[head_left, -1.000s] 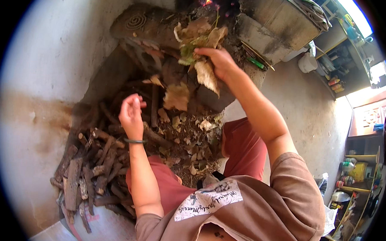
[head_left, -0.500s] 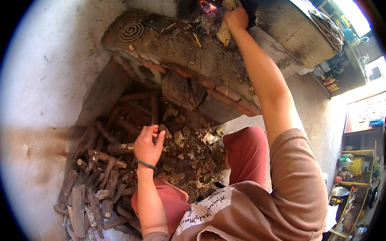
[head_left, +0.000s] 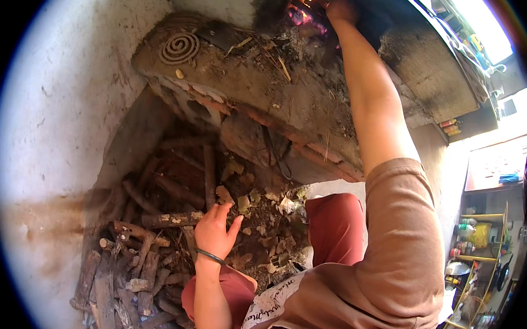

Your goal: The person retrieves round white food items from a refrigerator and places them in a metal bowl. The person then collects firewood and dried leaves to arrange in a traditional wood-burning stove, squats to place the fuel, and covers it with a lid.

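1. My left hand (head_left: 215, 232): fingers spread wide, palm down over the leaves (head_left: 261, 214), holding nothing; one dark bangle (head_left: 210, 256) circles its wrist.
2. My right hand (head_left: 341, 9): stretched up to the stove mouth beside the fire (head_left: 303, 4); whether it grips anything I cannot tell, as its fingers are hidden in shadow.
3. Stove (head_left: 261, 88): one clay body, one spiral coil (head_left: 179, 48) lying on its top left.
4. Leaves: many dry ones, too many to count, scattered below the stove, just right of my left hand.
5. Sticks (head_left: 130, 264): a heap, well over ten, lying left of that hand.
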Demonstrator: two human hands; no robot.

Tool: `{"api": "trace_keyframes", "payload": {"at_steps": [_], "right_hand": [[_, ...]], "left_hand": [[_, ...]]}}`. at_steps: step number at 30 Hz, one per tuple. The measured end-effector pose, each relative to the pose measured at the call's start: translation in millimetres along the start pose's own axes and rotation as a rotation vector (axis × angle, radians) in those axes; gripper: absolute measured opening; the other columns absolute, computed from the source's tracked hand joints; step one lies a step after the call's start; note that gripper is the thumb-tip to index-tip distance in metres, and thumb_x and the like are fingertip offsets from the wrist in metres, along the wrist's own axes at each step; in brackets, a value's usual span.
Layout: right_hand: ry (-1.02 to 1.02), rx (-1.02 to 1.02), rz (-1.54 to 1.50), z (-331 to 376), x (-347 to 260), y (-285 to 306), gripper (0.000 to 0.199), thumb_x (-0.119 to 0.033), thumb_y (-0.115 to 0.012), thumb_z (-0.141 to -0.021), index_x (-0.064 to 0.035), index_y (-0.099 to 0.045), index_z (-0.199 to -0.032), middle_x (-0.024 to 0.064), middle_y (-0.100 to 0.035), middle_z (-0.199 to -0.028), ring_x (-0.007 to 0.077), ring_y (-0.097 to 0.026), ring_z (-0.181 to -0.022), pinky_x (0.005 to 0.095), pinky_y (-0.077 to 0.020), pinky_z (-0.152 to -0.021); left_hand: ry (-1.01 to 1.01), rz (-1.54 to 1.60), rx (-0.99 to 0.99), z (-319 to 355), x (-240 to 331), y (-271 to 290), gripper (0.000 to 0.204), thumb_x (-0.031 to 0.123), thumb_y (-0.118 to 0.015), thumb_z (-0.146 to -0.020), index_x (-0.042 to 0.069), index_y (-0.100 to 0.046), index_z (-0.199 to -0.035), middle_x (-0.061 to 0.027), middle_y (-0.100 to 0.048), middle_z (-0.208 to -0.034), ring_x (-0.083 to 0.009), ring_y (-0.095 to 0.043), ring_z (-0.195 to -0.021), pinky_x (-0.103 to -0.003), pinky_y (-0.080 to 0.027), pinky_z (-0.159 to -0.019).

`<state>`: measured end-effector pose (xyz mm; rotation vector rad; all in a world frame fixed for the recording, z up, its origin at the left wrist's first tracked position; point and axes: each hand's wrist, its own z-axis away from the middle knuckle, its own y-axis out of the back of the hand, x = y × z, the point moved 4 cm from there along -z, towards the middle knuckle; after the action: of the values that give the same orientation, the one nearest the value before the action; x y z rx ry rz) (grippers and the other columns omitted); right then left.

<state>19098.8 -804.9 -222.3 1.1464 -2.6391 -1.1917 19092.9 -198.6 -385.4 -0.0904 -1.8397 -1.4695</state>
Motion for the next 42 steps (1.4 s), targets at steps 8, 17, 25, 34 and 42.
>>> {"api": "trace_keyframes", "payload": {"at_steps": [8,17,25,34,42], "right_hand": [[-0.071,-0.141,0.102,-3,37,-38,0.045,-0.042,-0.062,-0.087,-0.0064,-0.068,-0.113,0.0233,-0.066,-0.116,0.0388,-0.065,-0.105,0.0491,-0.0522,-0.088],[-0.146,0.171,-0.094,33,35,-15,0.053,-0.021,-0.069,-0.077,-0.002,-0.059,-0.125,0.0229,-0.067,-0.114,0.0428,-0.063,-0.109,0.0481,-0.0503,-0.094],[0.25,0.148,-0.508,219,-97,177,0.045,-0.004,-0.063,-0.085,-0.0033,-0.055,-0.13,0.0188,-0.059,-0.13,0.0359,-0.051,-0.126,0.0445,-0.0401,-0.107],[0.547,-1.278,-0.601,518,-168,200,0.036,-0.029,-0.062,-0.094,-0.0064,-0.064,-0.122,0.0118,-0.067,-0.123,0.0159,-0.061,-0.115,0.038,-0.05,-0.093],[-0.15,-1.533,-0.185,701,62,109,0.083,-0.068,-0.068,-0.077,-0.0035,-0.063,-0.13,0.0253,-0.067,-0.117,0.038,-0.062,-0.114,0.0448,-0.0478,-0.097]], "left_hand": [[0.0,0.01,-0.07,1,1,-7,0.039,0.032,-0.07,-0.087,0.005,-0.062,-0.113,-0.0173,-0.066,-0.102,-0.0373,-0.065,-0.09,-0.045,-0.053,-0.077],[-0.026,0.034,-0.093,13,11,-7,0.039,0.033,-0.07,-0.087,0.004,-0.062,-0.112,-0.0176,-0.065,-0.101,-0.0375,-0.065,-0.09,-0.046,-0.053,-0.077],[0.011,0.009,0.062,18,20,17,0.035,0.03,-0.072,-0.085,0.004,-0.064,-0.108,-0.0155,-0.065,-0.1,-0.037,-0.064,-0.09,-0.045,-0.052,-0.075],[-0.7,-0.044,0.307,57,125,13,0.063,0.064,-0.06,-0.084,0.006,-0.067,-0.107,-0.0135,-0.066,-0.11,-0.0356,-0.062,-0.101,-0.046,-0.05,-0.086],[0.293,-0.316,-0.114,108,-69,-30,0.064,0.055,-0.061,-0.09,0.002,-0.061,-0.125,-0.0214,-0.066,-0.117,-0.0364,-0.065,-0.105,-0.044,-0.052,-0.087]]}}
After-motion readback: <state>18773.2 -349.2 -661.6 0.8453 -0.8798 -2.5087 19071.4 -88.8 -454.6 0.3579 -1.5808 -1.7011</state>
